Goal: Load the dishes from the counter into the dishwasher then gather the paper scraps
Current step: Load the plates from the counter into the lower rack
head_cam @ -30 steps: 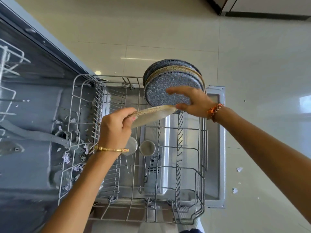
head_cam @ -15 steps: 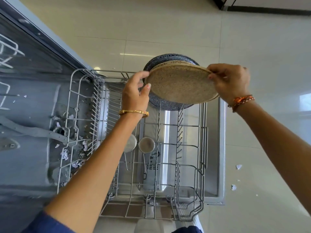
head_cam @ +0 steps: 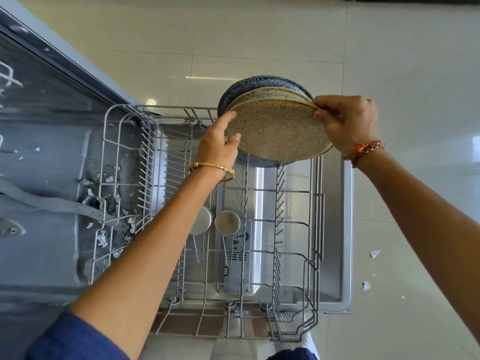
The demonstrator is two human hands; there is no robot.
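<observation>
Pale tiled floor (head_cam: 259,35), dishwasher rack (head_cam: 315,229) pulled out over the open door. Tan plate (head_cam: 278,131) stands on edge at the rack's far end, face toward the camera, against plates already slotted. Left hand (head_cam: 220,144) pinches its left rim, right hand (head_cam: 348,120) its right rim. Next, judged: lower straight between tines. Paper scraps (head_cam: 374,253) on floor, right.

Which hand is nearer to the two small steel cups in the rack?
Left. The left hand holds the beige plate beyond the steel cups, its forearm crossing one; the right hand grips the plate's far edge, farther off.
</observation>
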